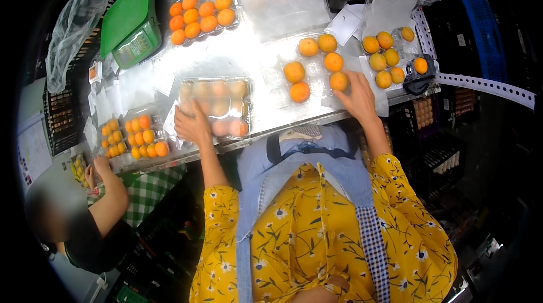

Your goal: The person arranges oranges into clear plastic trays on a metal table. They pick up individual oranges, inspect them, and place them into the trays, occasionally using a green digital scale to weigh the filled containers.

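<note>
My left hand (pixel 193 126) grips the near left corner of a closed clear plastic clamshell (pixel 237 103) full of round orange fruit, with the thumb over its lid. To its right lies an open clear plastic clamshell (pixel 314 71) whose moulded cups are partly filled with several orange fruit. My right hand (pixel 359 96) has its thumb and fingers around an orange fruit (pixel 338 81) at the near right cup of that tray. Close to the right hand, another open clamshell (pixel 407 50) carries several fruit, some yellowish green. A single orange fruit (pixel 421 65) sits in a dark holder beside it.
A green weighing scale (pixel 138 44) stands at the back left, near an open tray of orange fruit (pixel 208 14). More filled trays (pixel 146 137) are at the left, where a co-worker's hand (pixel 101 165) shows. A perforated white strip (pixel 488 86) juts out beyond the metal table's (pixel 271 122) right end.
</note>
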`<state>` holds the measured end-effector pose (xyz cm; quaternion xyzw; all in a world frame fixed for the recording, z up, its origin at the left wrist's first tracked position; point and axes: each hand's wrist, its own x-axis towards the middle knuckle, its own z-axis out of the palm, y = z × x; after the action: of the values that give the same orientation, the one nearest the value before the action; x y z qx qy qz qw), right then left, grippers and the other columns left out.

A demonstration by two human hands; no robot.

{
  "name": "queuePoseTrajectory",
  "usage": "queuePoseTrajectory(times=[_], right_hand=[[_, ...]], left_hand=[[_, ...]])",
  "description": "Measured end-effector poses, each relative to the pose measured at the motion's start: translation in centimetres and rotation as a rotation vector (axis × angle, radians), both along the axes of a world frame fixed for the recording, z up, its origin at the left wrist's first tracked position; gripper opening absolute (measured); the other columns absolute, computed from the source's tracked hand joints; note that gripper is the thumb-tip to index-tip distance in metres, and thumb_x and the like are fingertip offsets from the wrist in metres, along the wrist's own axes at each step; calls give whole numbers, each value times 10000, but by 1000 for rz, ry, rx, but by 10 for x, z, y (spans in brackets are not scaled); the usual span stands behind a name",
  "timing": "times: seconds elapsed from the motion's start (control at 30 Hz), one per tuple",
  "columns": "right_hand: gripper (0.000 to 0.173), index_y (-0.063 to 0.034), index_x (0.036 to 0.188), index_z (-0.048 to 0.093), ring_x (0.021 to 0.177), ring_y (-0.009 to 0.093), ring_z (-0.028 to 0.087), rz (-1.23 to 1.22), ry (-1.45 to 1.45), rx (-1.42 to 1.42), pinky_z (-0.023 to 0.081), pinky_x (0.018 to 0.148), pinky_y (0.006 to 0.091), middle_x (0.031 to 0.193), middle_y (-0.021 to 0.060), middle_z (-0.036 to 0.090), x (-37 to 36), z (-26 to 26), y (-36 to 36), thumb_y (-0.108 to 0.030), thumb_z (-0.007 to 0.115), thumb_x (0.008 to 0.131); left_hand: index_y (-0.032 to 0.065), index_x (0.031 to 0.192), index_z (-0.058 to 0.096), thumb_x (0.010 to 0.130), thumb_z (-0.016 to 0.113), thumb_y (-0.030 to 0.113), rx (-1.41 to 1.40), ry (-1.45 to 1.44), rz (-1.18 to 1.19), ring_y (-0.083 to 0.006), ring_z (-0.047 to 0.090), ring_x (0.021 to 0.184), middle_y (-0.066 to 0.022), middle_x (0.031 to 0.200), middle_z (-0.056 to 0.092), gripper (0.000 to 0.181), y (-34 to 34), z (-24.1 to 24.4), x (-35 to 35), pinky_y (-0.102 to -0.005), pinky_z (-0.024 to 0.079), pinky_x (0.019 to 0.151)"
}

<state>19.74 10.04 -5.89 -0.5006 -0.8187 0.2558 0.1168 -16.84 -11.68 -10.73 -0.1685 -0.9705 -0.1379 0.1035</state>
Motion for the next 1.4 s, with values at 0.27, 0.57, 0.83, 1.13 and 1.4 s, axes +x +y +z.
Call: queuePoseTrajectory(times=[0.27,0.57,0.83,1.13,1.4], right_hand=[[555,-112,1212,524,1110,327,500,17,6,-60,450,899,421,1161,107,526,1,0,6,-234,746,719],[547,-111,1203,526,1115,326,503,-18,27,-30,449,900,422,1157,110,528,1,-3,4,-238,753,723],[537,-100,1167,551,1096,315,519,28,57,-64,454,886,410,1139,101,547,5,-2,9,-249,775,702],[524,-70,1169,579,1052,311,548,219,233,28,465,881,372,1142,113,561,18,-2,22,-159,781,694],[549,-17,1197,561,995,225,586,297,608,-221,535,804,307,1198,133,528,22,15,27,-6,775,692]], left_hand=[[12,1247,538,835,667,396,200,-134,-324,-330,509,1082,-185,1163,566,578,-28,3,-35,-429,405,934],[12,1246,505,835,663,230,369,-36,-608,-335,467,1157,-165,1208,535,492,38,45,48,-438,339,1011],[27,1189,530,804,627,20,434,-687,-794,-287,563,887,-168,1169,495,397,88,48,136,-401,473,804],[34,1155,554,789,622,2,398,-436,-749,-317,530,1014,-183,1140,512,374,96,30,153,-389,474,806],[35,1136,588,812,656,34,582,-733,-694,-216,593,858,-122,1033,596,331,115,65,183,-301,504,744]])
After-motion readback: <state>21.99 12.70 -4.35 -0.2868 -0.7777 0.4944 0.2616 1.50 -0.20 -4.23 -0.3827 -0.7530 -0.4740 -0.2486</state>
